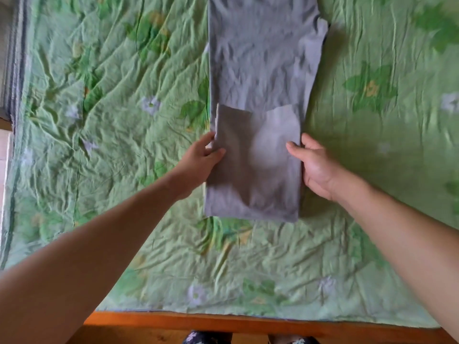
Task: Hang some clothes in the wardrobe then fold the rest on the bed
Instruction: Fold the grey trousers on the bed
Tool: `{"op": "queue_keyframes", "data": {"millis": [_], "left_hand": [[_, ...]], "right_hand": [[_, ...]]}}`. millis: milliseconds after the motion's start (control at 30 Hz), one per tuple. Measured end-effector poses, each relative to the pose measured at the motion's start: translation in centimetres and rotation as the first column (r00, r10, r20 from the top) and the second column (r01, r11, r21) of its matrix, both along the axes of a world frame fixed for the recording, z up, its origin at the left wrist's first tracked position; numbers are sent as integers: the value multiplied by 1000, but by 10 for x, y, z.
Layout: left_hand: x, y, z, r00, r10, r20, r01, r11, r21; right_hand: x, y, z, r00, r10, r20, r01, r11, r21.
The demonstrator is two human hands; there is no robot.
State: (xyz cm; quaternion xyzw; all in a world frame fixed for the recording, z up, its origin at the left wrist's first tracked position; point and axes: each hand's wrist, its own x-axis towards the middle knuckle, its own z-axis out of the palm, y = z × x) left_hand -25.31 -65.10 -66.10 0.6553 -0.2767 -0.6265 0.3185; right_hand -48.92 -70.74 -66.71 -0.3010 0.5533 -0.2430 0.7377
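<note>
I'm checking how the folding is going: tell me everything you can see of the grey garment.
The grey garment is plain, soft, creased cloth. It lies as a long narrow strip on the green floral bedsheet, running away from the person and out past the top of the picture. Its near end is doubled back over itself as a flap. The left hand pinches the flap's left edge, and the right hand pinches its right edge.
</note>
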Motion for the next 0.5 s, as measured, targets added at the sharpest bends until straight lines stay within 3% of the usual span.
{"op": "queue_keyframes", "data": {"millis": [133,200,267,333,500], "left_hand": [[22,-90,34,984,174,-44,-178,976,-122],[33,-126,27,971,230,-73,-234,971,-52],[36,-134,11,988,146,-42,-140,983,119],[33,-118,-10,998,62,-3,-59,961,271],[22,-60,-38,992,105,-66,-83,956,282]], "right_hand": [[16,-96,38,997,-57,55,63,991,-115],[22,-135,40,1000,-5,6,6,994,-108],[20,-145,25,983,137,-124,-132,990,49],[12,-128,0,956,247,-160,-207,951,232],[-9,-77,-26,944,287,-163,-232,928,292]]}}
